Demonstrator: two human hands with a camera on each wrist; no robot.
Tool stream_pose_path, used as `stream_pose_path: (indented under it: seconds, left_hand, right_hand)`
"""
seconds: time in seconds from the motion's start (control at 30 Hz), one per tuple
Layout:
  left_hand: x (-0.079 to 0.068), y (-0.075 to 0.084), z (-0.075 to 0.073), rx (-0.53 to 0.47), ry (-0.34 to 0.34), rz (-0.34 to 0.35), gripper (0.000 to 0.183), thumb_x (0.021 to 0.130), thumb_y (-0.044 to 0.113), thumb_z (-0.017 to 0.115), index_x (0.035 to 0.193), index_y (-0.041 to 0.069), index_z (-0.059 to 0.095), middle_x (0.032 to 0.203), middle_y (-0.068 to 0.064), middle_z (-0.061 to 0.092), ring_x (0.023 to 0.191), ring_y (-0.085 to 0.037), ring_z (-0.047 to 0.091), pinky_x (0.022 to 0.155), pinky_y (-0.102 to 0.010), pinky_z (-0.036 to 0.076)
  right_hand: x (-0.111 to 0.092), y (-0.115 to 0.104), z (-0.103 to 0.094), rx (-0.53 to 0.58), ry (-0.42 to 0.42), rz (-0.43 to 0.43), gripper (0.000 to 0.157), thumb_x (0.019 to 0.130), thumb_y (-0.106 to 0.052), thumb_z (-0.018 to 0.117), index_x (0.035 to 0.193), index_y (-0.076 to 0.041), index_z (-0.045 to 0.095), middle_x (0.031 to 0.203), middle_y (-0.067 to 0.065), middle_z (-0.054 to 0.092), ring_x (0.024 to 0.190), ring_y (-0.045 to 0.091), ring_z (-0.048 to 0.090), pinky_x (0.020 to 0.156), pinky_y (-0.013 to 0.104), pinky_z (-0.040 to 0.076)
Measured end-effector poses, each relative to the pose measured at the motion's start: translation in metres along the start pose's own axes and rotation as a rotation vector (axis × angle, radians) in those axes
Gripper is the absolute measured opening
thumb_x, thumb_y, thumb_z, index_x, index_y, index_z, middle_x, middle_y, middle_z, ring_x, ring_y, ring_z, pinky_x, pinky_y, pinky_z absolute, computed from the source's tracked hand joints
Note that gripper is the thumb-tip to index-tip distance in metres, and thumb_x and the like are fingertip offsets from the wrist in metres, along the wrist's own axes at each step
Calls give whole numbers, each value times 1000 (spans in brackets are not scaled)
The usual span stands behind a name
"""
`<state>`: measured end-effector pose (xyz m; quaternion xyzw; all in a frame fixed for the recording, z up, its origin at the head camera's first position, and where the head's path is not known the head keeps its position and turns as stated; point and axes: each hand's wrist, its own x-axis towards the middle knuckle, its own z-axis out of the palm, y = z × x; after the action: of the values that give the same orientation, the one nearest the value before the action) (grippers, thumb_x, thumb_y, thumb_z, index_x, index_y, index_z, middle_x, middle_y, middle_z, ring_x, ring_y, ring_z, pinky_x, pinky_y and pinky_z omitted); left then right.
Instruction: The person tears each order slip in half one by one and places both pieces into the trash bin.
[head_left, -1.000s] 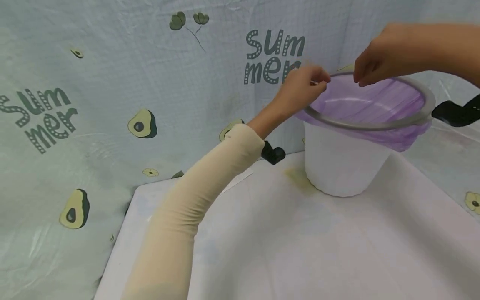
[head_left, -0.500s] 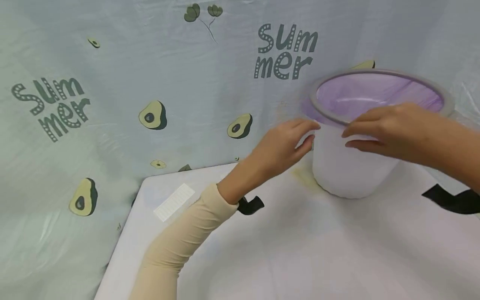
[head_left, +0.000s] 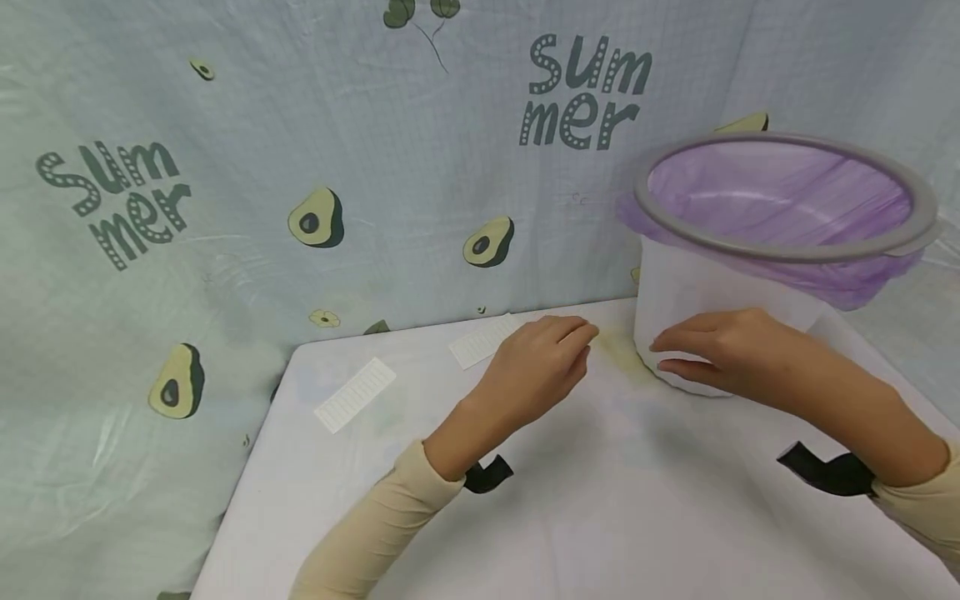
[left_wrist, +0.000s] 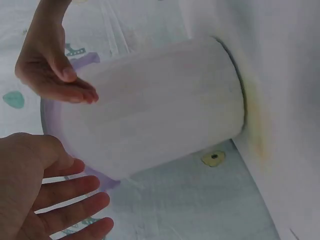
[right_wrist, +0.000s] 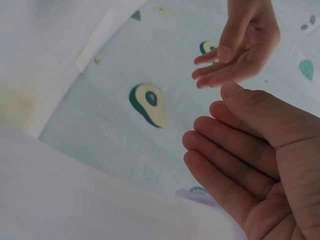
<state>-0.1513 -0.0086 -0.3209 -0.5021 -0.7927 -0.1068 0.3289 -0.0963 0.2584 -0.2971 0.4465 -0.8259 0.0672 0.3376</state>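
Note:
A white trash bin stands at the back right of the table, lined with a purple trash bag. The bag folds out over the top, and a grey ring sits around the mouth on it. My right hand hovers in front of the bin's lower wall, fingers loosely bent and holding nothing. To the left of the bin, my left hand is above the table with relaxed fingers. In the left wrist view the left palm faces the bin, its fingers spread and bare.
Two white printed strips, a nearer label and a farther label, lie on the white table at the back left. A curtain printed with avocados and lettering hangs right behind the table's back edge.
Both hands have come off the bin's rim and dropped down in front of it, the right first across the rim, then lower. The bag and ring stay on the bin; the view has shifted slightly.

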Motion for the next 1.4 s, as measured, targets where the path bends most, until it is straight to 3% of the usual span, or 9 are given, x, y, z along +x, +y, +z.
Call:
stream_pose_path:
  seconds: [0.17, 0.3, 0.4, 0.73, 1.03, 1.23, 1.4]
  left_hand:
    - [-31, -22, 8, -8, 1, -91, 23, 93, 2, 65, 115, 5, 71, 116, -5, 72, 107, -18, 68, 88, -26, 57]
    - [-53, -42, 13, -23, -16, -165, 26, 93, 1, 68, 119, 3, 70, 117, -8, 71, 109, -21, 68, 88, -29, 58]
    - [-66, -55, 17, -43, -46, -202, 28, 93, 2, 69, 121, 3, 69, 119, -10, 71, 111, -23, 68, 88, -31, 58]
    - [-101, -89, 32, 15, -257, -290, 27, 95, 9, 70, 121, 4, 68, 120, -10, 71, 113, -25, 67, 91, -35, 57]
    - [-100, -131, 50, -84, -431, -408, 36, 99, 20, 68, 133, 7, 63, 135, -11, 64, 127, -27, 60, 104, -39, 50]
    - [-109, -154, 67, -217, -524, -596, 57, 95, 36, 74, 142, 10, 57, 147, -11, 55, 137, -28, 51, 112, -44, 43]
    - [-123, -170, 85, -340, -522, -726, 72, 88, 39, 81, 146, 8, 53, 151, -12, 51, 142, -30, 44, 117, -45, 36]
  right_hand:
    - [-9, -4, 27, 107, -51, 44, 54, 107, -50, 38, 96, -14, 77, 88, -6, 77, 74, 10, 73, 61, 23, 57]
    - [-11, -1, 51, 205, -147, 81, 20, 96, -31, 72, 100, -13, 77, 93, -4, 77, 77, 10, 73, 64, 25, 58]
    - [-8, 4, 69, 274, -243, 112, 19, 85, -13, 82, 103, -11, 78, 96, -1, 78, 80, 12, 73, 67, 29, 59]
    - [10, 34, 149, 482, -415, 236, 20, 94, -16, 75, 111, -7, 78, 109, 3, 77, 97, 23, 74, 82, 38, 60]
    - [48, 61, 205, 559, -422, 346, 29, 95, -19, 74, 121, -7, 74, 124, 4, 72, 114, 29, 68, 97, 46, 54]
    - [70, 69, 242, 511, -496, 369, 41, 96, -20, 73, 134, -6, 65, 137, 9, 65, 132, 29, 56, 111, 47, 44]
    - [82, 76, 257, 478, -531, 450, 45, 97, -17, 72, 139, -5, 61, 143, 13, 60, 136, 32, 52, 115, 47, 40]
